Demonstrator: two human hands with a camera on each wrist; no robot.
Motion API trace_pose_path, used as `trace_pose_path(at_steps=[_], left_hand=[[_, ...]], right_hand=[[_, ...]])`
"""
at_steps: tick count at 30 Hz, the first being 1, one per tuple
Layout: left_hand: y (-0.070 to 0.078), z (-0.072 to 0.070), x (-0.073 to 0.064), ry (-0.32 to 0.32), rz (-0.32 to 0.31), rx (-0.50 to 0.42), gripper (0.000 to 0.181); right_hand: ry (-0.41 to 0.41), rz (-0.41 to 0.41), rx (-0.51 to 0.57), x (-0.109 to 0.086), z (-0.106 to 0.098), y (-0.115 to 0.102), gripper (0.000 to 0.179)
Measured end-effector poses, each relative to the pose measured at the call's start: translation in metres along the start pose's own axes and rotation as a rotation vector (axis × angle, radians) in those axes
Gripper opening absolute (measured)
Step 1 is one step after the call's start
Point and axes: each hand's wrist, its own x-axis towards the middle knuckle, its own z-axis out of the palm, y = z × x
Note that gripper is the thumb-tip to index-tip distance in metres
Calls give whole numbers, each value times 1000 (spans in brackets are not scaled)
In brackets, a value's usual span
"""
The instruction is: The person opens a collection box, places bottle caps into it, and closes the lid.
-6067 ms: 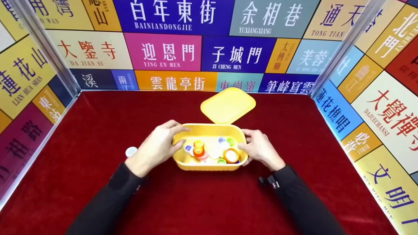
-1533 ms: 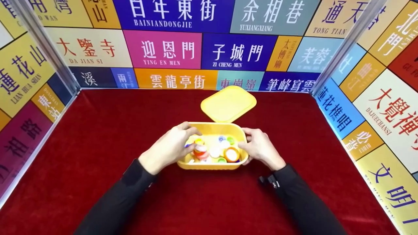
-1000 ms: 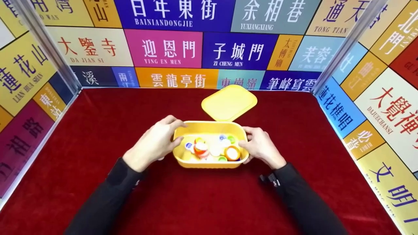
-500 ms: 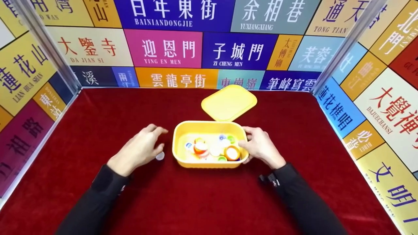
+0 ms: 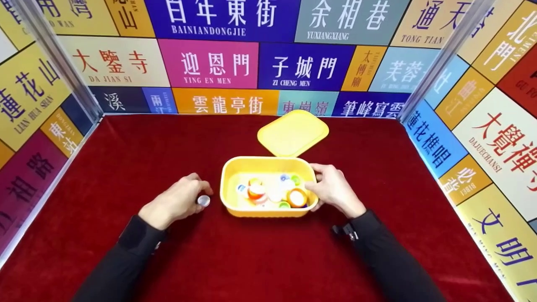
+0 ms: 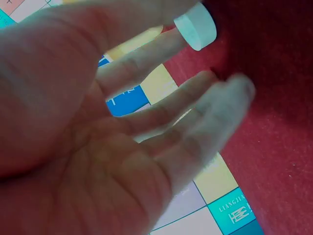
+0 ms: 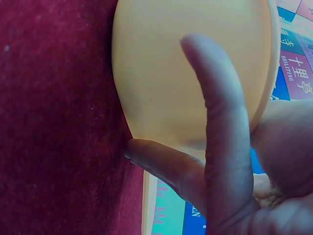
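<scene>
A small white bottle cap [image 5: 204, 201] is pinched by the fingertips of my left hand [image 5: 174, 203], just above or at the red cloth left of the box. The left wrist view shows this cap [image 6: 196, 27] at the thumb and index finger, with the other fingers loosely bent. My right hand [image 5: 334, 189] grips the right end of the yellow plastic box [image 5: 241, 165], thumb over the rim and fingers outside. Several coloured bottle caps lie inside, among them an orange-rimmed one [image 5: 297, 198] and a green one [image 5: 284, 205]. The right wrist view shows the box's outer wall [image 7: 156, 73].
The yellow lid [image 5: 293, 133] lies flat behind the box. Red cloth [image 5: 268, 260] covers the table. Panels with printed characters [image 5: 208, 65] stand at the back and both sides.
My left hand has gone from inside the box, past its left rim, to the cloth at left, and now pinches the white cap there. My right hand has stayed on the box.
</scene>
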Motion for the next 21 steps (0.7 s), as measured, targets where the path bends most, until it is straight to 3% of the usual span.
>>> trace_pose_path(at_steps=[6, 21], left_hand=[[-4, 2, 2, 31, 39, 11, 21], [-4, 2, 2, 49, 32, 20, 18]], right_hand=[[-5, 6, 5, 0, 0, 1, 64], [-4, -1, 7, 1, 0, 2, 66]])
